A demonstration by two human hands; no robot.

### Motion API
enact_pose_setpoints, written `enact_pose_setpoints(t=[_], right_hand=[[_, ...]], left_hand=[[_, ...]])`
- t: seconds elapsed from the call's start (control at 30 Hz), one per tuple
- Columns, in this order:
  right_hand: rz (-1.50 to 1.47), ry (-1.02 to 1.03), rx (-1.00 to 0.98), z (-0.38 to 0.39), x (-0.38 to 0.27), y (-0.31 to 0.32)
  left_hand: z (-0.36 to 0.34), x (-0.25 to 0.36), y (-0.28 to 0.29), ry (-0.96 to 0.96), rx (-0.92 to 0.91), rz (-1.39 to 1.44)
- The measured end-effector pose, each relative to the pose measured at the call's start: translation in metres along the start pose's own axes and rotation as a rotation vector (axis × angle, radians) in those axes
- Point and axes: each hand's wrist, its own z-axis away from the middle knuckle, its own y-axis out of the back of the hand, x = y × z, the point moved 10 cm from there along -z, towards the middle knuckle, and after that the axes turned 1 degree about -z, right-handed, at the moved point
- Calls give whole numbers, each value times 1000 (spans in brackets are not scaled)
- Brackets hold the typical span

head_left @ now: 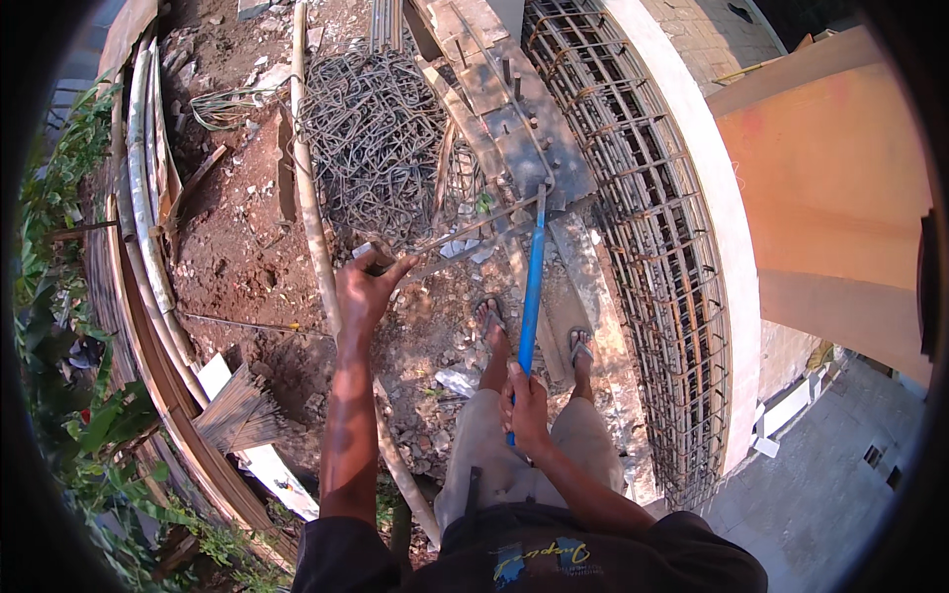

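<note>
My left hand (368,287) is closed on a thin steel rod (460,229), which runs up and right to a pegged bending board (573,178) with steel pins standing on it. My right hand (524,400) grips the lower part of a long blue bar (529,296). The bar's narrow metal head rests at the board's near end, where it meets the rod. Just beyond the rod lies a large tangled heap of bent steel pieces (361,138).
A long rebar cage (652,277) runs along my right beside a pale ledge (722,247). Poles (148,198), planks and a bundle of straight rods (237,415) lie at left, with plants (79,415) beyond. My sandalled feet (491,321) stand on rubble.
</note>
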Motion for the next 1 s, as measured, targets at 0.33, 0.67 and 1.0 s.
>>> enact_pose_setpoints(t=[0.33, 0.67, 1.0], right_hand=[[-159, 12, 47, -11, 32, -36], [-29, 97, 57, -22, 24, -9], [561, 524, 162, 64, -111, 117]], left_hand=[[-47, -5, -9, 25, -103, 4], [-42, -48, -48, -3, -260, -82], [78, 160, 66, -448, 180, -290]])
